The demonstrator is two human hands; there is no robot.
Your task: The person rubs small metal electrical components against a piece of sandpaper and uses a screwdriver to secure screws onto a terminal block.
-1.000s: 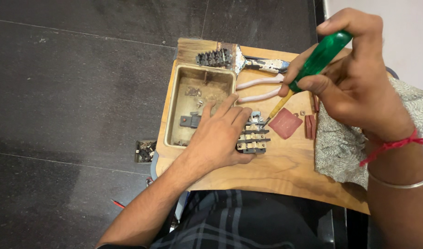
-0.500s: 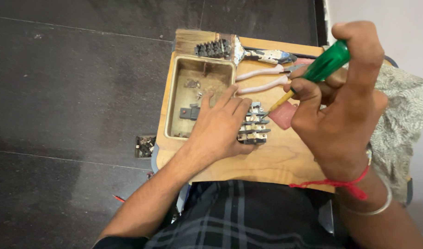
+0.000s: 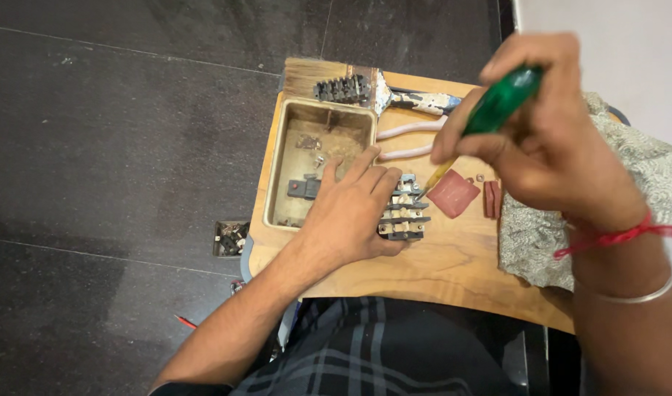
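Observation:
My left hand [image 3: 348, 214] lies flat on a wooden board [image 3: 453, 268], its fingers pressing down a black electrical terminal block [image 3: 405, 217]. My right hand [image 3: 552, 143] grips a screwdriver with a green translucent handle [image 3: 501, 100]; its yellow shaft slants down to the block's upper right corner. Just right of the block lie a small reddish-brown plate [image 3: 452, 194] and two narrow reddish-brown strips [image 3: 491, 199].
A shallow rusty metal box [image 3: 281, 176] with small parts sits on the board's left part. Pliers with pale pink handles [image 3: 409, 139] and a second black terminal block [image 3: 342, 89] lie at the far edge. A grey patterned cloth [image 3: 541, 242] is at right. A small box of parts [image 3: 231, 239] rests on the dark floor.
My right hand has shifted back to the right with the screwdriver, the tip staying at the terminal block. My left hand stays pressed on the block.

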